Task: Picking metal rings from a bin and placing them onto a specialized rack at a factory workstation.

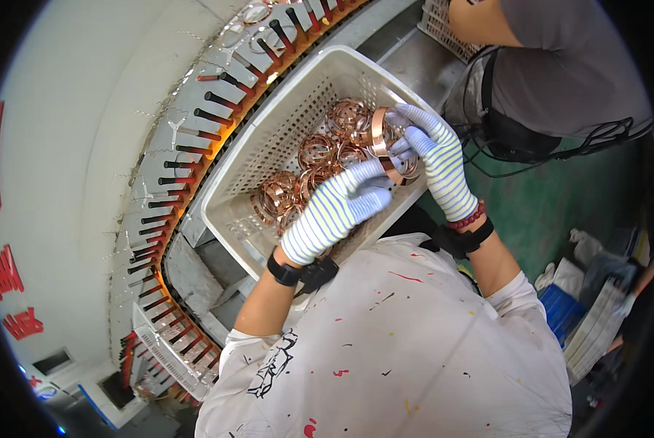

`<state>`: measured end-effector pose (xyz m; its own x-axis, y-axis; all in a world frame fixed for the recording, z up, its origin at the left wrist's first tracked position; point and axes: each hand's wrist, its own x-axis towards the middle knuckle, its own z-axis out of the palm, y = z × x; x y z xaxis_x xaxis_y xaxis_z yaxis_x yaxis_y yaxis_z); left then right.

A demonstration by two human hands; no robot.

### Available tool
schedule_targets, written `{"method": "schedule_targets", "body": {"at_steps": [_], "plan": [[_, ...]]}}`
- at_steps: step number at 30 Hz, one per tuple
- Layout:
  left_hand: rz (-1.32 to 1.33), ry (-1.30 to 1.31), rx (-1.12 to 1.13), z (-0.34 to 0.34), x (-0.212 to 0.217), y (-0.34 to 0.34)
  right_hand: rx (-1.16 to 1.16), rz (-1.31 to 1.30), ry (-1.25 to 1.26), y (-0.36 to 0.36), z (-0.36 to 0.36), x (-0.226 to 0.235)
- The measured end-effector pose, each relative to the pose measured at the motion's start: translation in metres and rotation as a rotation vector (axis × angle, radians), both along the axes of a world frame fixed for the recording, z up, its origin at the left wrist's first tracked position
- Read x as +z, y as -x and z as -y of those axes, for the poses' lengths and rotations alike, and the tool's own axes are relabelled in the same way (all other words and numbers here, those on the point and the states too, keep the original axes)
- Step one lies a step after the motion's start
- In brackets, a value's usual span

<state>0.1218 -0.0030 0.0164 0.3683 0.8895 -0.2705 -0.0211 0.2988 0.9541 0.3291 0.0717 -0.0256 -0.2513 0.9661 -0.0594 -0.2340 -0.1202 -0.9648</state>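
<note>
A cream perforated plastic basket [265, 139] holds several coiled copper strip rings [319, 150]. Both of my hands wear striped knit gloves. My right hand [433, 157] grips one copper ring [378, 131] upright over the basket's right side. My left hand [338, 208] reaches into the basket with its fingers curled at the lower edge of that same ring, over the pile. Whether it pinches the ring or a piece beside it is hidden by the fingers.
The basket rests on a large curved stator [188, 146] with rows of red and black bars along its rim. Another person in a grey shirt [560, 58] stands at the upper right by a second basket [444, 25]. White and blue items [582, 299] lie on the green floor.
</note>
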Motion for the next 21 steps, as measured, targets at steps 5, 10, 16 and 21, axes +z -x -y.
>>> {"method": "schedule_targets", "body": {"at_steps": [5, 10, 16, 21], "plan": [[-0.086, -0.34, 0.109, 0.02, 0.009, -0.02, 0.019, -0.179, 0.142, 0.027, 0.019, 0.033], [0.125, -0.19, 0.337, 0.046, 0.005, -0.007, 0.212, -0.071, 0.037, 0.03, 0.028, -0.003], [-0.108, -0.219, 0.791, 0.038, -0.046, 0.023, 0.316, -0.055, 0.14, 0.022, -0.114, -0.008], [-0.366, 0.014, 0.766, 0.058, -0.062, 0.019, 0.234, 0.193, 0.202, 0.068, -0.272, 0.049]]}}
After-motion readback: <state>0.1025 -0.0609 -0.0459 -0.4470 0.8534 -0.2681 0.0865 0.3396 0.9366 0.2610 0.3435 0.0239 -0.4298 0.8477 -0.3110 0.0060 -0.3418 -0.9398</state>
